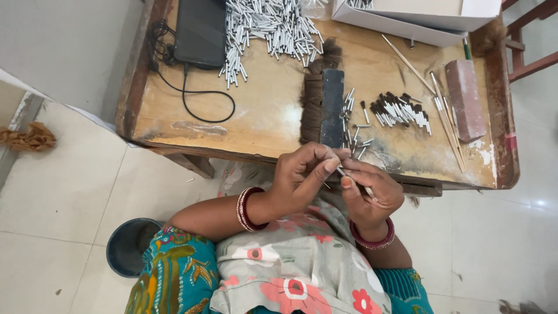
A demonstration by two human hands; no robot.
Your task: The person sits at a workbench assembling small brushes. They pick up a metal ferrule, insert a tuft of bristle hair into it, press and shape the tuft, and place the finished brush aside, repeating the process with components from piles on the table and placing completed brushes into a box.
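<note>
Both hands meet just below the near edge of the worktop [261, 110], over the person's lap. The left hand [299, 177] is curled, its thumb and first fingers pinched together at the tips, and they touch the upper end of a thin metal tube [343, 172]. The right hand [369, 195] is half closed around the same tube; the lower end of the tube comes out between its fingers. So the two hands are together and both are closed on this one small piece. Whether a tuft of hair sits in the tube cannot be told, it is too small.

All other things are placed relative to the dark flat bar [332, 107], which lies on the worktop just above the hands. Touching the left side of the bar is a band of brown hair [313, 104]. Just at the right side of the bar lie some loose tubes [352, 125], and further right is a small heap of finished brush tips [401, 110] with dark ends. Beyond them, still more to the right, are long thin wooden sticks [447, 125] and a pinkish block [466, 99]. Above and left of the bar is a big pile of silver tubes [270, 29], and beside that pile a black device [200, 32] with a black cable [192, 102]. Above and right of the bar stands a white cardboard box [418, 17]. Far below and left of the bar, on the floor, is a dark round bucket [131, 247].
</note>
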